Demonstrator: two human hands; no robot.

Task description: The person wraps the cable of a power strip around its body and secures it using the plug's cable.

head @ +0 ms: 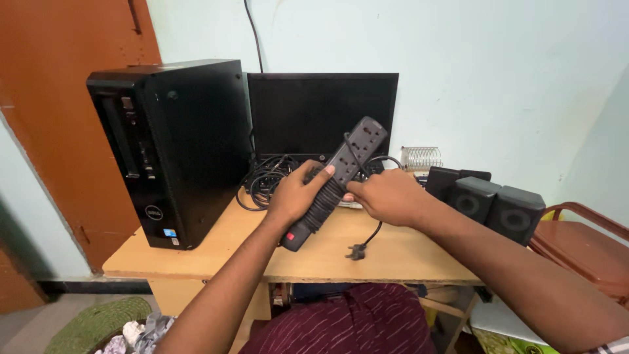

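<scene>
- The left hand [298,193] is closed around the lower half of a black power strip [334,182], fingers curled over the part where its cord is wound in tight turns around the body.
- The power strip is held in the air above the wooden desk [196,252], tilted with its socket end up toward the monitor [321,111] and its red-switch end down near the desk's front edge.
- The right hand [390,195] touches the strip's right side, fingers pinched on the black cord [367,160], which loops out past the socket end and back to that hand.
- The cord's free end hangs below the right hand, and its plug [356,251] lies on the desk.
- A black computer tower [173,147] stands upright at the desk's left, just beside the dark monitor against the wall.
- A tangle of black cables [265,178] lies at the monitor's foot, behind the left hand.
- 2 dark speakers [498,208] sit at the desk's right end, well apart from the strip.
- A small wire rack [421,157] stands behind the speakers, near the wall.
</scene>
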